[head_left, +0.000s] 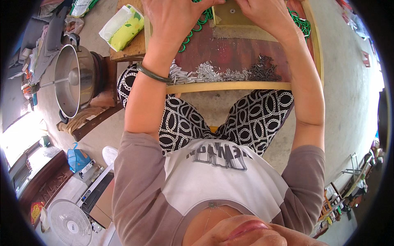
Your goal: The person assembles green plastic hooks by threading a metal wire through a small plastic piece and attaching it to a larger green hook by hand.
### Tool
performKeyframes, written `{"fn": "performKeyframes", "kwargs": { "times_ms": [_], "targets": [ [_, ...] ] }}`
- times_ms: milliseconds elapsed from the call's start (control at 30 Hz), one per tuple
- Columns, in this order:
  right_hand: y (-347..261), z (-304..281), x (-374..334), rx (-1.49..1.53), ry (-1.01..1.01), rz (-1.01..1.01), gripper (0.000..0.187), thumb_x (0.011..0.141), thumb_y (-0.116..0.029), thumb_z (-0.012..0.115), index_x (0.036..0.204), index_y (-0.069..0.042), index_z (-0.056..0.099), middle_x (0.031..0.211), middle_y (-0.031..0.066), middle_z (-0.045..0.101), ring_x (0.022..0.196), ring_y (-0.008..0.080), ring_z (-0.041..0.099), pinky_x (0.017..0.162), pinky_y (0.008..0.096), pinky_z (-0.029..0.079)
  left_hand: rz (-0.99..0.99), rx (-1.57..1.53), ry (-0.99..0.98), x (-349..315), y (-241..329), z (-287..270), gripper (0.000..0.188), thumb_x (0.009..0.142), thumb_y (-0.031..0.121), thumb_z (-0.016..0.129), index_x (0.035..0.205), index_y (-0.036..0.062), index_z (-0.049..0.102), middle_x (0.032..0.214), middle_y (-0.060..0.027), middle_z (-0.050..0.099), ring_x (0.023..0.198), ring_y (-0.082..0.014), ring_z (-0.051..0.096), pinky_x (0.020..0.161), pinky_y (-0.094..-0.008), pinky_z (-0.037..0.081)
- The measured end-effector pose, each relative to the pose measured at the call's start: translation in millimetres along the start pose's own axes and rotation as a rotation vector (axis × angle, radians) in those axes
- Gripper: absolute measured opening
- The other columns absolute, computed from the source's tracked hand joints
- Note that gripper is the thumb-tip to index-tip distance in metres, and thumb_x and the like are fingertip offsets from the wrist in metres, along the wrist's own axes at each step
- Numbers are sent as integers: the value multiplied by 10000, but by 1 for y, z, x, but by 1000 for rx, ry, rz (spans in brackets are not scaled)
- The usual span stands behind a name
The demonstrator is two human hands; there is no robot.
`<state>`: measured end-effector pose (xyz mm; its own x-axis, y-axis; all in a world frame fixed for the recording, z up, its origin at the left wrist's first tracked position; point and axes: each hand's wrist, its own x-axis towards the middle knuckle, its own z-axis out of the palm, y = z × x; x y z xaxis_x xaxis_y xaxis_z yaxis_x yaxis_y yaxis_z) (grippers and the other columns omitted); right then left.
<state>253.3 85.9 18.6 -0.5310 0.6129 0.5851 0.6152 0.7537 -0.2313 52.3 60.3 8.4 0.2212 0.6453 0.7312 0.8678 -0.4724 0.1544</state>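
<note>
Both of my hands reach to the top edge of the head view, which cuts off most of their fingers. My left hand (176, 14) is over the tray's far left part, next to a row of green ring-shaped pieces (198, 27). Opposite it, my right hand (264, 14) is by a yellowish wooden block (232, 19) with a screw head in it. What the fingertips hold, if anything, is out of sight. More green pieces (303, 25) lie right of my right wrist. Along the near rim are small silver pins (207, 73) and dark pins (262, 69).
The wood-rimmed tray (230, 87) has a reddish-brown base and extends over my knees. Left of it, a tissue pack (123, 28) lies on a wooden surface. A steel pot (69, 80) stands beyond my left forearm. A white fan (70, 225) is at the lower left.
</note>
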Motion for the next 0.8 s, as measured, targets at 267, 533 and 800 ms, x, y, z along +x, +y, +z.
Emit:
{"fn": "performKeyframes", "kwargs": {
  "times_ms": [267,533,800],
  "targets": [
    [1,2,-2,-9,3,17,474,889,-107,670,1361,-73,632,1047,163,705,987,370,650,923,458,479,-15,-3,-5,0,-2,2,573,670,390,902,1029,45,618,950,-148,638,983,-359,597,879,-462,419],
    [2,3,-3,-2,18,13,477,900,-107,666,1374,-78,625,1063,164,703,994,370,648,933,459,477,-37,-24,-40,2,0,0,574,666,393,900,1023,41,620,956,-155,642,993,-368,598,890,-467,422],
    [1,2,0,-1,23,10,494,897,-107,669,1387,-79,616,1044,170,696,986,380,642,936,461,477,-43,-27,-52,4,1,-3,565,692,422,882,993,29,612,919,-162,638,976,-375,596,909,-476,422]
  ]
}}
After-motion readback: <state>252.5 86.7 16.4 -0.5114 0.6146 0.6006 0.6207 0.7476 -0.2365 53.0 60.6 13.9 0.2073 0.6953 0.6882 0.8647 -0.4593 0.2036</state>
